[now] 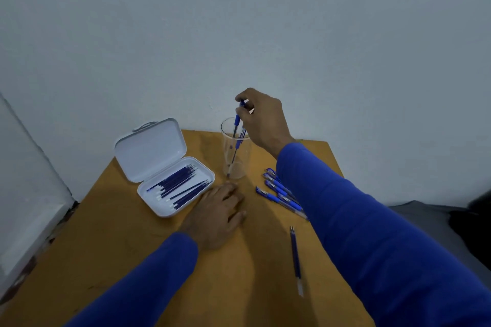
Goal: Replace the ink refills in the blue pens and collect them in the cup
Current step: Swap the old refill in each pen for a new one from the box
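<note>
Fingers (243, 103) of right hand (261, 119) around slim blue pen (237, 121) in clear cylindrical cup (235, 151).

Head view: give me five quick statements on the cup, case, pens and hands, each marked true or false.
1. The right hand holds a blue pen over the clear cup. True.
2. The white case is closed. False: its lid stands open, with refills lying inside.
3. The left hand grips the cup. False: it rests flat on the table, in front of the cup.
4. A cluster of blue pens lies on the table right of the cup. True.
5. The loose refill lies inside the case. False: it lies on the table near the right sleeve.
</note>
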Demonstrator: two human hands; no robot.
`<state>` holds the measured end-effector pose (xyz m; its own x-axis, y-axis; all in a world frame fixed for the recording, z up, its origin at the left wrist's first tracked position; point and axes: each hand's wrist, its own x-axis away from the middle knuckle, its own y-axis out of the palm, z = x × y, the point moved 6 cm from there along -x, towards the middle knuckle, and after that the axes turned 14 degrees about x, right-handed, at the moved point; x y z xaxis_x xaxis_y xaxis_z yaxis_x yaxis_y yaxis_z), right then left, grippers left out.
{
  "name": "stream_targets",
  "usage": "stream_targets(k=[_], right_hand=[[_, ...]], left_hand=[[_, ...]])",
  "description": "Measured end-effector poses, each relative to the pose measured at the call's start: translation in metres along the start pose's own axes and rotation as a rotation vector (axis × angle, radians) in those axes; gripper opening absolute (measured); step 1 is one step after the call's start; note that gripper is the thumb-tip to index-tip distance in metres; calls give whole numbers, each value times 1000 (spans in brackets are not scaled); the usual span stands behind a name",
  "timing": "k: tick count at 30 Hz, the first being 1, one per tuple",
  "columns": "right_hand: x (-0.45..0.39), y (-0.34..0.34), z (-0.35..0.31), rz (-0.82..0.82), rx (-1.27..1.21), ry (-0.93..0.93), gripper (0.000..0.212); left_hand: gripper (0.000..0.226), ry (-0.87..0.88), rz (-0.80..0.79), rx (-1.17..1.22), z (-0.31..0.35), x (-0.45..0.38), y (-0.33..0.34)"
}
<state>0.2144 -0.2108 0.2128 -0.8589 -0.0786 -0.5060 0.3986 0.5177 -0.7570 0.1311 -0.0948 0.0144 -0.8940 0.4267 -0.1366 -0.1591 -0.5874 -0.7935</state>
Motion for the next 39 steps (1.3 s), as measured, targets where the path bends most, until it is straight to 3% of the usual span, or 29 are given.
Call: stream_targets(k=[6,14,19,24,30,32,35,39], right_hand=[[-1,29,15,-198,174,46,25],[2,40,21,-266,218,56,9],[6,29,24,-199,158,69,21],[26,2,31,-39,134,72,19],[70,-9,55,-27,152,154,15],[91,-2,69,-108,196,201,15],[120,22,95,-359,337,264,14],[149,47,113,-643,495,230,22]], left_hand=[[56,11,3,-15,-3,-1,3],[57,2,3,-27,-4,0,3],[56,8,10,-19,-1,0,2],[55,21,14,-40,3,1,0],[48,14,32,-38,14,1,3],[46,18,38,-31,21,3,7],[45,13,31,-14,31,5,15],[43,24,48,-26,35,6,19]])
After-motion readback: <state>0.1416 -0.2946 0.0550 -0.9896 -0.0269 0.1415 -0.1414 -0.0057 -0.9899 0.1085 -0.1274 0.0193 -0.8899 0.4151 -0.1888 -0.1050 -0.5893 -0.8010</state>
